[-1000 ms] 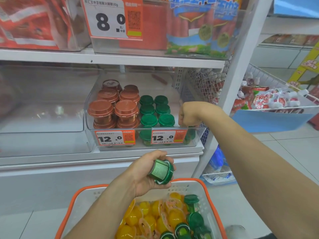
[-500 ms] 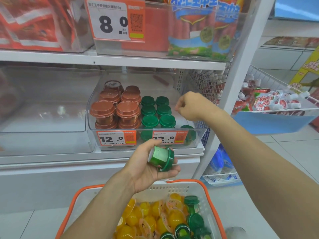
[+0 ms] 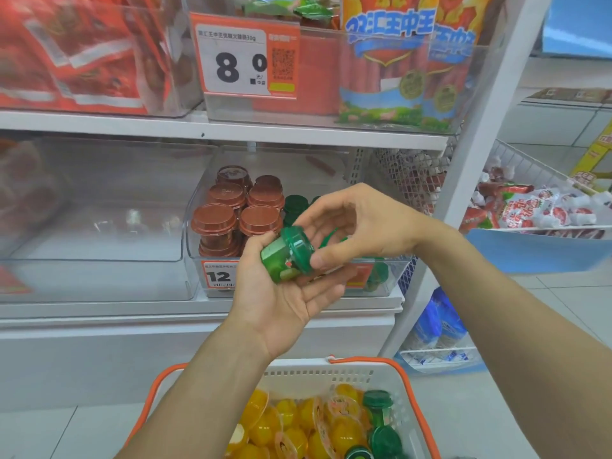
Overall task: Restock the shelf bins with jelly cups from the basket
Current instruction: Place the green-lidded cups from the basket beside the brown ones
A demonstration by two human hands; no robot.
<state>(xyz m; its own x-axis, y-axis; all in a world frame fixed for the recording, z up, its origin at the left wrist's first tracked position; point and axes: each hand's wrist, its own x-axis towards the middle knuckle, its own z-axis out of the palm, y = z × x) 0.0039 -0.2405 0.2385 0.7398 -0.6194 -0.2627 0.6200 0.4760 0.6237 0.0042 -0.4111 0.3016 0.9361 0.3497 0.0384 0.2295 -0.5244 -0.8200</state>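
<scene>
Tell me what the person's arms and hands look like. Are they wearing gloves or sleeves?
No gloves and no sleeves show. Both forearms are bare from the bottom edge of the picture up to the wrists. The left hand and the right hand are bare too. No watch, bracelet or ring can be seen on the wrists or fingers. The fingernails look short and plain.
</scene>
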